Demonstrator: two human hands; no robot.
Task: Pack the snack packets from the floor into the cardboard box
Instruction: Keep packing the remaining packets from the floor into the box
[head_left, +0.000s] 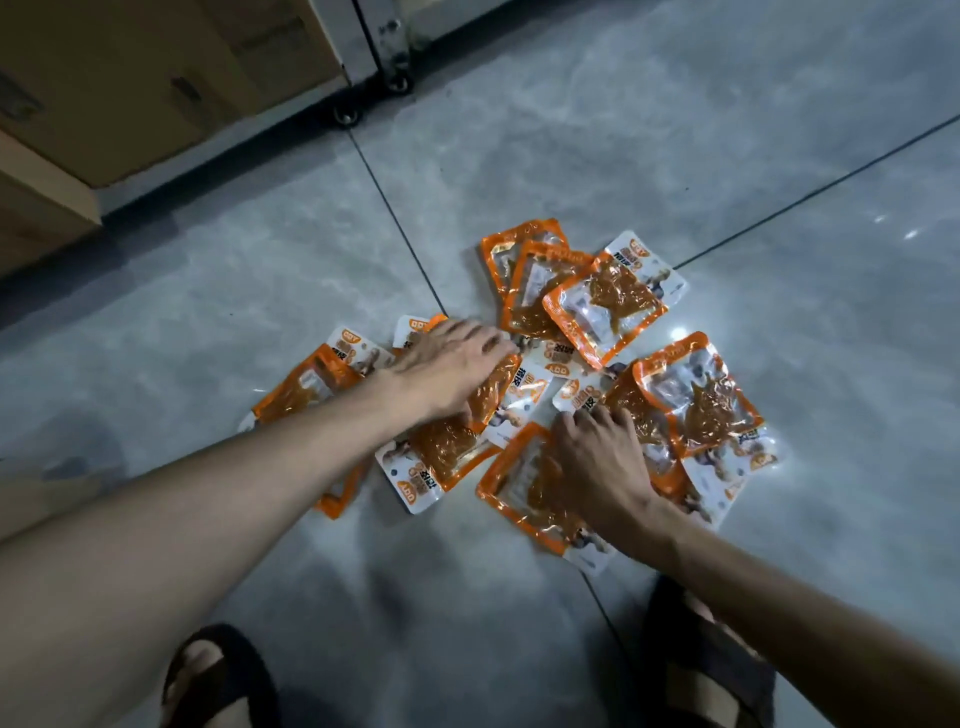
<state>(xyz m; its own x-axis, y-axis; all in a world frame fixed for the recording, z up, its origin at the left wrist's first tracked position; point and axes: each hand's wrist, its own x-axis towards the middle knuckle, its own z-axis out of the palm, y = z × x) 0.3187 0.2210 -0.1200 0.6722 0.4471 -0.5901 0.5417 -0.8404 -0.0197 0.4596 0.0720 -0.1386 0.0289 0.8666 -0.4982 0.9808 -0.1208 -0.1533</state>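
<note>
Both hands, left hand (447, 364) and right hand (597, 457), lay open, fingers spread on glossy orange-and-white plastic snack packets (608, 312) at centre frame. Gathering seemed underway. Next, scoop them toward the brown cardboard box (104, 104), upper left.

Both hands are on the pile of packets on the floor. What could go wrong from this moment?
1. The snack packets overlap loosely on the glossy tiled floor; a scooped handful may slide apart.
2. The left hand and right hand lie flat on top, with no grip yet.
3. The cardboard box sits apart, so carried packets could drop.
</note>
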